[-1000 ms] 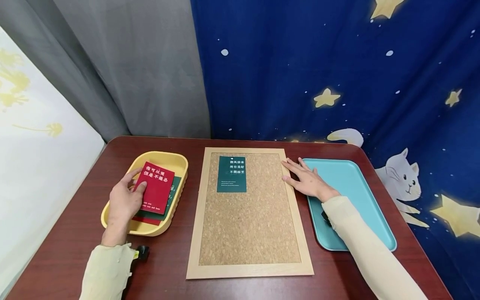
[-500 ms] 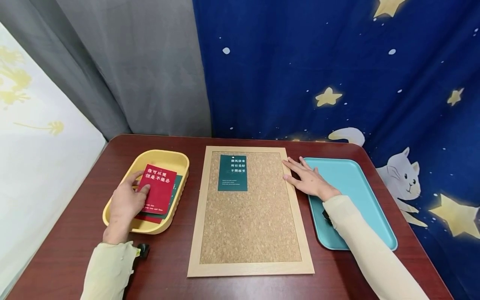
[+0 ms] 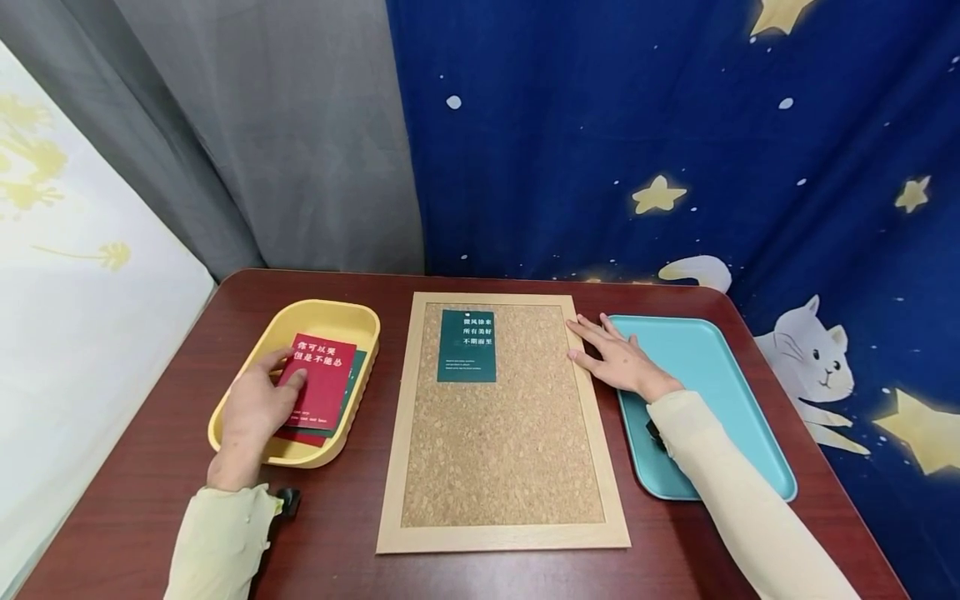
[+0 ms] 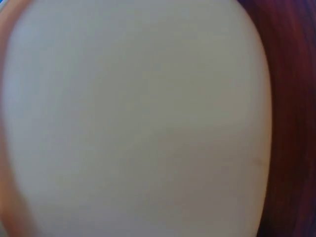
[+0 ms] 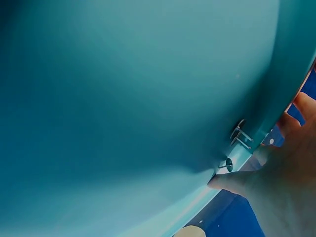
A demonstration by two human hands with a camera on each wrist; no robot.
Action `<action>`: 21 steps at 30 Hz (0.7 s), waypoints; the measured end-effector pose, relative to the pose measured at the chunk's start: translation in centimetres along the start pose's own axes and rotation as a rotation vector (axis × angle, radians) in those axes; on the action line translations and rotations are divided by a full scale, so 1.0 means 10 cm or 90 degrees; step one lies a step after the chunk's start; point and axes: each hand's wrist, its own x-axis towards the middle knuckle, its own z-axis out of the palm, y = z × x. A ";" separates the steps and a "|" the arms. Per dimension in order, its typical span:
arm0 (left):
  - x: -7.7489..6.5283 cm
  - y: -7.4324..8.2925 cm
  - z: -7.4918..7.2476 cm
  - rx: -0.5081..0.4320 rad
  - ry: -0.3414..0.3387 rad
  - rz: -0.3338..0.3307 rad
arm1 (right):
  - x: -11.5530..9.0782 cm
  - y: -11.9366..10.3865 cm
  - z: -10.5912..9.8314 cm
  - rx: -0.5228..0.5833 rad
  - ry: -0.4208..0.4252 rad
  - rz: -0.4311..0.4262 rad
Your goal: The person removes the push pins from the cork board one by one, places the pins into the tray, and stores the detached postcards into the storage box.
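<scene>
The left hand [image 3: 258, 406] pinches the top red card [image 3: 324, 385], likely light, bendy, best held by an edge; the spread right hand [image 3: 621, 364] grips nothing.

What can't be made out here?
Head: most of the lower green card, under the top red card in the yellow basket.
Head: bottom lines of the posted card on the corkboard, too small.
Head: part of the teal tray, behind the right sleeve.
Left wrist: the left hand; a blurred pale surface fills most of the view.
Right wrist: part of the right hand, cut off by the right edge.
</scene>
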 end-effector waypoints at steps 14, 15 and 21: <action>-0.02 0.04 0.00 -0.025 0.001 0.020 | 0.02 -0.01 -0.01 -0.002 0.005 -0.003; -0.02 0.04 0.01 -0.031 0.004 0.020 | 0.01 -0.01 -0.01 -0.002 0.005 -0.003; -0.05 0.06 0.02 -0.051 0.048 0.037 | -0.01 0.00 0.02 -0.006 0.004 -0.002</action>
